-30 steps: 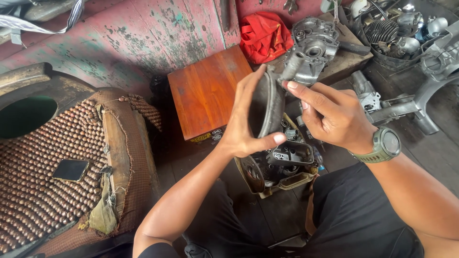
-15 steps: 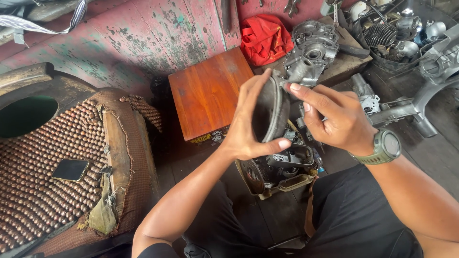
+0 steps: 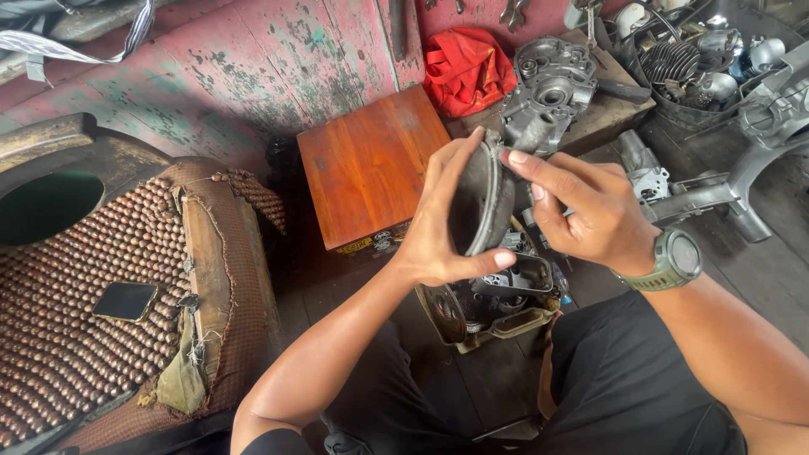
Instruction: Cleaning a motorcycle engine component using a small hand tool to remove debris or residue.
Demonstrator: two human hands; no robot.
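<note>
Head view: yellow-labelled wooden box (image 3: 371, 164) beside left hand (image 3: 438, 223).

Left hand (image 3: 438, 232) cupped around a dark, rounded metal cover (image 3: 482, 202), thumb pressed along its lower edge; right hand (image 3: 586, 215), green wristwatch (image 3: 672, 259) at the wrist, pinched the upper rim with fingertips. Directly beneath, a grimy engine part (image 3: 493, 299), possibly a casing, rested on the floor. Behind the hands: wooden box (image 3: 371, 168), red cloth (image 3: 466, 69), grey crankcase (image 3: 548, 88). At left, beaded seat cover (image 3: 76, 320) bearing a dark phone (image 3: 125, 301).
</note>
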